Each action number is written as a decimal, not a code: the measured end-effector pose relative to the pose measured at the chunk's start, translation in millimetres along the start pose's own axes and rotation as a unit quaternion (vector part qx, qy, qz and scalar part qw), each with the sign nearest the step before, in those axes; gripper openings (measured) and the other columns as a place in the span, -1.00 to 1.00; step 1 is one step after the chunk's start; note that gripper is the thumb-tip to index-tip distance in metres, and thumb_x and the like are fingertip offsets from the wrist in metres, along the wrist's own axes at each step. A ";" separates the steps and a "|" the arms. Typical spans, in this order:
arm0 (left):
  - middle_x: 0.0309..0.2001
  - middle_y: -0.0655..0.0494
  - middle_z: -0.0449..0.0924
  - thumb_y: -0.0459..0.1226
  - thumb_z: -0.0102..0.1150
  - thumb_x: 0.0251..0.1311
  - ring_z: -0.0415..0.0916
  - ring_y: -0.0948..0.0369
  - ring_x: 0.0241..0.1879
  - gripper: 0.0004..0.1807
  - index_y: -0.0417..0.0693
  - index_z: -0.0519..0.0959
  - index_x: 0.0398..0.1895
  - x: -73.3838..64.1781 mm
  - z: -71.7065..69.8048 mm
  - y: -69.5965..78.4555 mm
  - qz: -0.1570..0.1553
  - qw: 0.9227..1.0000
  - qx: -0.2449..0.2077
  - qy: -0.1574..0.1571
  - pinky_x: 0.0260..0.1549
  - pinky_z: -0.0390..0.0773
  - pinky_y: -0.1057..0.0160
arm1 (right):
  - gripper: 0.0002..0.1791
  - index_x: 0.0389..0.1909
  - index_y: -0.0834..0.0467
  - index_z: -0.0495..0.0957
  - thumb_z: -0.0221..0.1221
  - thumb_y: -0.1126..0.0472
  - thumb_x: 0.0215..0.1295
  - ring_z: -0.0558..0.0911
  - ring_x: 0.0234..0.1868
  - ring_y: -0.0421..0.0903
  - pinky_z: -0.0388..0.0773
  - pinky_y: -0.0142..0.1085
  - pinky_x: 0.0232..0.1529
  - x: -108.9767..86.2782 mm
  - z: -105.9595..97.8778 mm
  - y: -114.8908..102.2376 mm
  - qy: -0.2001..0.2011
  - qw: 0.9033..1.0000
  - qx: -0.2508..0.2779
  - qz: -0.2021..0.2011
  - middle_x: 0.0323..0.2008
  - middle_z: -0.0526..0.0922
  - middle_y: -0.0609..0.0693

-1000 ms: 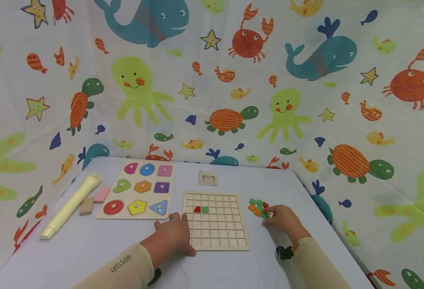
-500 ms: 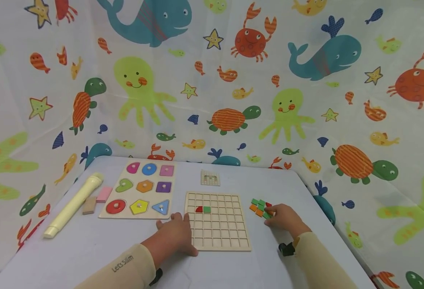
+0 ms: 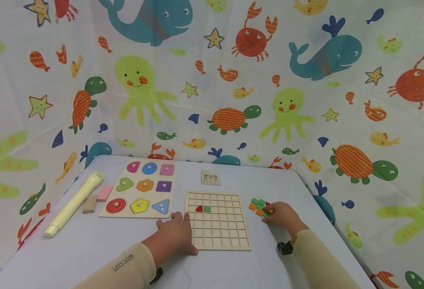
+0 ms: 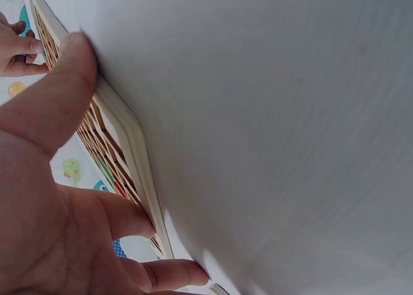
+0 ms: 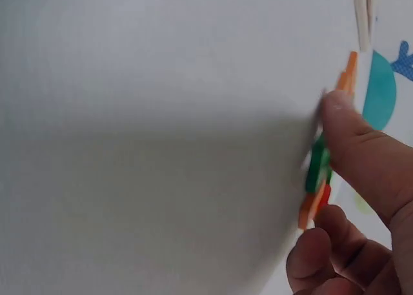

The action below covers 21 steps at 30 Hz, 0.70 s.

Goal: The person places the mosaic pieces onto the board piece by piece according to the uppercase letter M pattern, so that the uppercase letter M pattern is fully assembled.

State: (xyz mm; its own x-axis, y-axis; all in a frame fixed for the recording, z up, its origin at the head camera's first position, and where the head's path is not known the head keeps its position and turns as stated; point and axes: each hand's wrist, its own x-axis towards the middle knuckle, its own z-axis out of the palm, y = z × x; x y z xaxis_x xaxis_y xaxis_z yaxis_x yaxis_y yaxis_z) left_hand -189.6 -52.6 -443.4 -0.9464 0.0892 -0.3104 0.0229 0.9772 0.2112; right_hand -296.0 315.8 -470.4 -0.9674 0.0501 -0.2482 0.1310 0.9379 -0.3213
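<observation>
The square wooden grid board lies on the table with a red quarter-round tile and a green square tile in neighbouring cells. My left hand rests at the board's near left corner, fingers spread; in the left wrist view its thumb touches the board's edge. To the right of the board, my right hand is at a small pile of green, orange and red tiles. In the right wrist view its thumb touches the pile, and the fingertips lie apart from it, near an orange tile.
A shape puzzle board with knobbed pieces lies left of the grid board. Beyond it are a cream tube, a tan block and a pink block. A small pattern card lies behind the grid board. Printed cloth surrounds the table.
My right hand has shifted slightly among the tiles of the pile. The left hand stays in place on the grid board, whose two tiles are as before.
</observation>
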 end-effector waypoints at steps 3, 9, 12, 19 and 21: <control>0.36 -0.44 0.36 0.22 0.72 -0.26 0.58 -0.32 0.19 0.33 -0.28 0.34 0.56 -0.2 -0.8 0.6 0.000 1.000 0.000 -0.003 0.40 0.17 -0.60 | -0.49 0.09 0.08 0.79 0.58 -0.04 0.16 0.62 0.20 0.15 0.55 0.20 0.31 -0.7 2.1 -6.0 0.018 1.000 -0.006 -0.004 0.20 0.72 0.16; 0.37 -0.43 0.36 0.20 0.74 -0.26 0.51 -0.33 0.27 0.33 -0.30 0.34 0.55 -0.4 -1.3 0.5 -0.002 1.000 -0.011 -0.003 0.40 0.16 -0.61 | -0.64 -0.08 0.11 0.81 0.59 0.04 0.15 0.66 0.06 0.05 0.61 0.09 0.22 2.6 7.7 -12.3 0.038 0.999 -0.023 -0.017 0.08 0.76 0.10; 0.37 -0.44 0.36 0.20 0.74 -0.26 0.52 -0.33 0.27 0.33 -0.30 0.33 0.55 0.1 -0.4 -0.1 -0.002 1.000 -0.011 -0.003 0.40 0.16 -0.61 | -0.71 -0.17 0.10 0.80 0.58 0.08 0.15 0.64 -0.05 0.00 0.63 0.04 0.15 2.2 8.4 -15.4 0.039 0.999 -0.026 -0.022 0.01 0.77 0.06; 0.36 -0.44 0.36 0.22 0.73 -0.27 0.58 -0.32 0.19 0.34 -0.29 0.34 0.55 1.2 1.3 -0.7 0.001 1.000 -0.008 -0.001 0.40 0.17 -0.60 | -0.76 -0.26 0.09 0.75 0.58 0.10 0.17 0.58 -0.16 -0.03 0.62 -0.04 0.01 -3.8 6.3 -20.6 0.043 0.998 -0.030 -0.027 -0.12 0.75 0.01; 0.36 -0.44 0.36 0.22 0.74 -0.27 0.55 -0.32 0.22 0.34 -0.29 0.34 0.55 1.0 1.3 -0.7 0.001 1.000 -0.010 -0.001 0.40 0.17 -0.61 | -0.75 -0.28 0.10 0.73 0.58 0.10 0.16 0.57 -0.18 -0.03 0.61 -0.06 -0.03 -6.0 6.0 -22.1 0.044 0.998 -0.027 -0.028 -0.17 0.73 0.00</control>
State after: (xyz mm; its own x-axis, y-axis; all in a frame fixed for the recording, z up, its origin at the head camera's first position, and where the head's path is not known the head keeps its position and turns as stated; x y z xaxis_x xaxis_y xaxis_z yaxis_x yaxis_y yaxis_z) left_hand -190.1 -52.9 -445.1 -0.9460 0.0910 -0.3112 0.0179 0.9729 0.2304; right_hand -291.8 292.7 -467.3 -0.9885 0.0239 -0.1496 0.0659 0.9569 -0.2828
